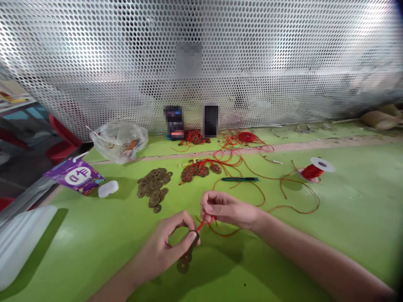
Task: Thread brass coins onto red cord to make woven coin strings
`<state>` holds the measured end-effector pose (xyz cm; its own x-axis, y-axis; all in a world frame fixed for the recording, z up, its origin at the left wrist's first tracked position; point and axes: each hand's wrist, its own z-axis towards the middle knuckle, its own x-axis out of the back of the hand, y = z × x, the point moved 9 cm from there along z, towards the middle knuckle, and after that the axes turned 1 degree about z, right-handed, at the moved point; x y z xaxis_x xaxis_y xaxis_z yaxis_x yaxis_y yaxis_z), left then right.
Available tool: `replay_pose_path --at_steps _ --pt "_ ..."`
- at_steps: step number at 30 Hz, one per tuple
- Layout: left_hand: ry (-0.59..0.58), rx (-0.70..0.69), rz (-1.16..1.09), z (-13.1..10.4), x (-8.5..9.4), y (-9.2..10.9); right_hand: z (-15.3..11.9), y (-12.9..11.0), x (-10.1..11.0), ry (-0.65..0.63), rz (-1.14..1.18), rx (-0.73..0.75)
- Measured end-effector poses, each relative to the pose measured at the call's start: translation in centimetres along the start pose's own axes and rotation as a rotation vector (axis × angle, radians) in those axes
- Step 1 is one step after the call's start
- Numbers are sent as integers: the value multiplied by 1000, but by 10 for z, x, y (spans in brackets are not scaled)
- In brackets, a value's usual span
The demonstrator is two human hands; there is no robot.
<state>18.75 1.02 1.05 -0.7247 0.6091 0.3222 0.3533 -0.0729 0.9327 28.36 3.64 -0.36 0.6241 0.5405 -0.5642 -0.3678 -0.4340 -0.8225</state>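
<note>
My left hand [171,243] pinches a string of dark round coins [183,265] between thumb and fingers; the lower coins hang just above the green table. A red cord [201,225] runs from the coins up to my right hand [222,206], whose fingertips are closed on it. Loose cord trails below and to the right of that hand. Beyond my hands lie a heap of loose coins [154,184] and, right of it, a group of coins [195,171] with red cords attached. Close by is a dark green tool [239,179].
A spool of red cord [313,170] stands at the right. At the left are a purple packet [75,176], a white case [108,189], a plastic bag [119,140] and a white tray [25,243]. Two phones [175,122] lean against the perforated metal screen [267,63].
</note>
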Motion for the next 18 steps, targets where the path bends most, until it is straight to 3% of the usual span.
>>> replay_pose_path --at_steps 4,11,15,18 --pt "111 -24 8 1 16 -5 1 0 6 28 95 8" --pt "46 -94 95 -3 12 2 -2 7 -10 -148 145 -76" --pt "46 -96 104 -3 11 4 -4 3 -3 -88 -43 -116" --pt "32 -108 82 -3 11 4 -4 1 3 -17 -53 -104"
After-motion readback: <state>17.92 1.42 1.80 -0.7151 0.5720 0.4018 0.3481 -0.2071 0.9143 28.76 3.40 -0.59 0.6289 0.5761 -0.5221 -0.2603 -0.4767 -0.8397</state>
